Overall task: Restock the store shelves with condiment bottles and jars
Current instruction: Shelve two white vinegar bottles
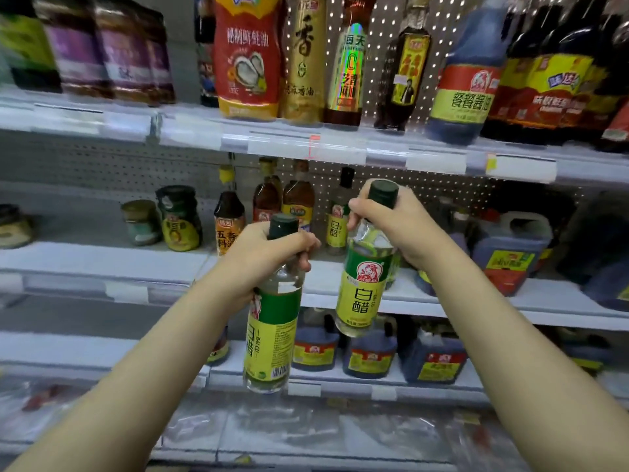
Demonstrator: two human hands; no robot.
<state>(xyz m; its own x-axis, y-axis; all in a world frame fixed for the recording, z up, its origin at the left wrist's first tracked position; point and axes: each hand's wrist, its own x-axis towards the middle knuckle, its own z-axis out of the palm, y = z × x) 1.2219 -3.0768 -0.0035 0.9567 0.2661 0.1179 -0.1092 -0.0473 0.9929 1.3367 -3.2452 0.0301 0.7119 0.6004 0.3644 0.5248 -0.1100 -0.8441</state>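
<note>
The left hand [269, 255] grips the left vinegar bottle [270, 338] by its neck, the right hand [386, 226] the right vinegar bottle [362, 294], fingers curled; either, swinging, might topple shelved bottles [297, 199].

A white perforated back panel [381, 25] stands behind, pale price strips [340, 153] line the front edges, one yellow tag [491, 164] at right, and blurred clear-wrapped packs [272, 427] lie lowest.
</note>
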